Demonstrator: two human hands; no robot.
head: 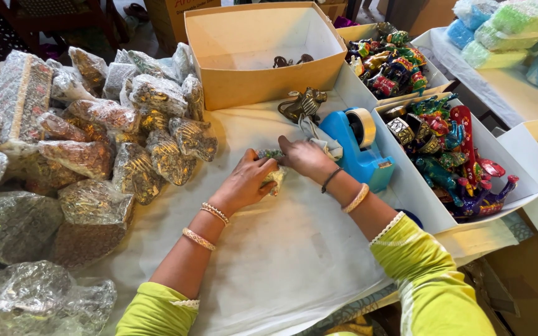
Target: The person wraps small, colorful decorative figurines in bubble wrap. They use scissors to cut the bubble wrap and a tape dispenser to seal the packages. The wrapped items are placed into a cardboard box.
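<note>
Both hands together at the middle of the desk (pixel 269 261), on its white paper cover, closed around 1 small bundle (pixel 273 167) part-wrapped in clear bubble film. Left hand (pixel 247 182) cupped over it from the near side, grip closed on the film to pin the piece down; right hand (pixel 306 157) pressing from the far side, fingers curled onto the wrap, likely to keep it taut. Blue tape dispenser (pixel 356 149) just beside the right wrist, within easy reach. Brass animal figure (pixel 301 104) bare behind it, before an open cardboard box (pixel 263 53). Wrapped parcels (pixel 126 137) heaped left, out of the way. Painted figurines (pixel 446 155) waiting unwrapped in white trays (pixel 406 186) at right.
</note>
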